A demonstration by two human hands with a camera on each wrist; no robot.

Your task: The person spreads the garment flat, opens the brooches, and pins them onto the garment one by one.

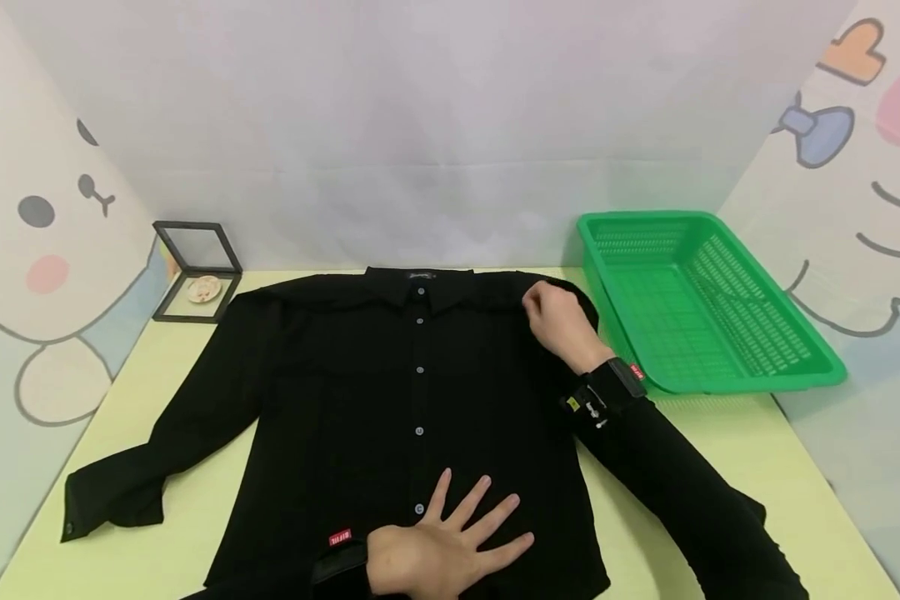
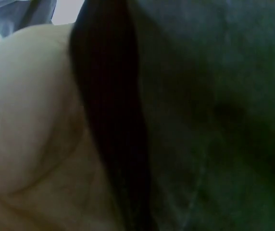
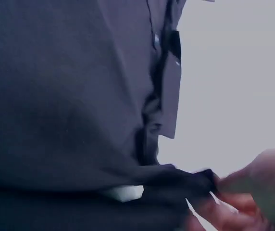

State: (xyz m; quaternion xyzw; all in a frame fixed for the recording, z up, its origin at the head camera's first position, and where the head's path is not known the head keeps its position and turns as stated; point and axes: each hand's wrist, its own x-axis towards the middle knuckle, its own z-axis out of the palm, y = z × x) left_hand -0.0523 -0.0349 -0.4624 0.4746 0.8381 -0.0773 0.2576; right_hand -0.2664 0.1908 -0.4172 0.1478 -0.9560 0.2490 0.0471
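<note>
A black button-up shirt (image 1: pixel 345 375) lies front side up on the pale yellow table, collar toward the back wall. Its sleeve on the left stretches out and down toward the table's left edge. With fingers spread, my left hand (image 1: pixel 450 546) rests flat on the lower front, beside the lowest visible button. At the shoulder on the right, my right hand (image 1: pixel 565 323) pinches the fabric, which also shows bunched between its fingers (image 3: pixel 238 204) in the right wrist view. The left wrist view holds only part of the palm and dark cloth, close up and blurred.
A green plastic basket (image 1: pixel 720 388) stands at the back right, close to the shirt's shoulder. In the back left corner is a black-framed case (image 1: pixel 197 271) with a small round pale item (image 1: pixel 204 289) in it. Fabric walls with cartoon prints enclose the table (image 1: pixel 795 500).
</note>
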